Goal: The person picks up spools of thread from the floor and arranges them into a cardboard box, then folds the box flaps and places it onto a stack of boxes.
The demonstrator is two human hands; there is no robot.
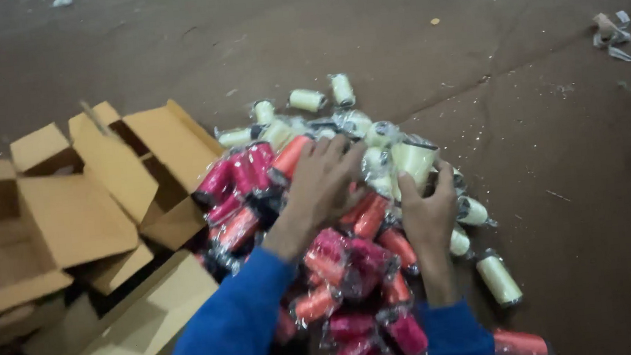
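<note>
A heap of plastic-wrapped thread spools lies on the floor: cream ones [307, 100] at the far side, pink [243, 172] and orange [315, 305] ones nearer me. My left hand [321, 181] rests palm down on the pile, fingers spread over orange and pink spools, holding nothing that I can see. My right hand [428, 207] grips a cream spool [414, 163], lifted slightly off the heap's right side. Both arms wear blue sleeves.
Open brown cardboard boxes [115, 187] stand at the left, touching the pile, with flattened cardboard [131, 334] in front of them. Dark concrete floor [574, 178] surrounds everything. A small scrap of wrapping [611, 31] lies far right, and a loose cream spool [498, 278] sits apart.
</note>
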